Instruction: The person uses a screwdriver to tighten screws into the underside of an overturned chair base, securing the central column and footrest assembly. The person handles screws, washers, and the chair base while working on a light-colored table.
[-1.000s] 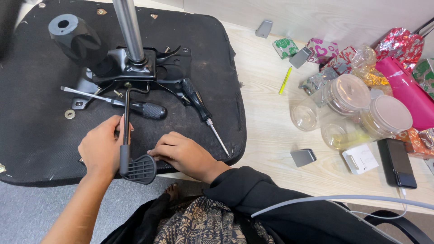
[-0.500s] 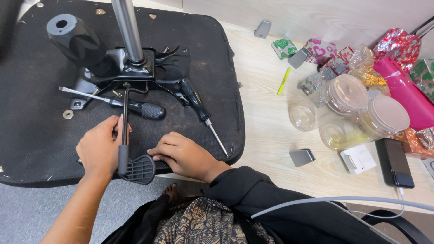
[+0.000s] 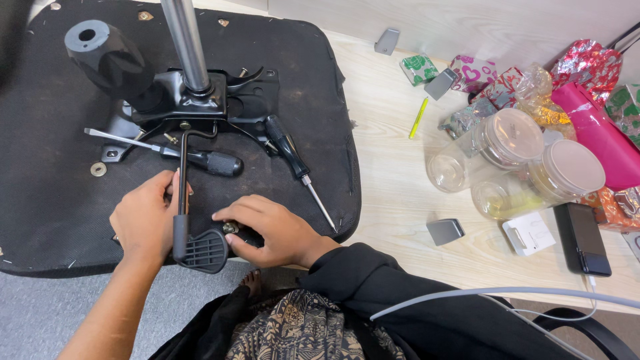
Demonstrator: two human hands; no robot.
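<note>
At seat cushion [image 3: 53, 200] near edge: left hand [image 3: 143, 220] fingers wrapped on lever [image 3: 181, 200]; right hand [image 3: 270, 230] fingertips pinching small bolt [image 3: 231, 228].

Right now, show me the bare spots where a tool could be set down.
Bare wood lies between the seat base edge and the clear jars, around the yellow pen. The black underside left of the washer is free too. It is crowded at the bracket, where two screwdrivers lie, and by the gift wraps.
</note>
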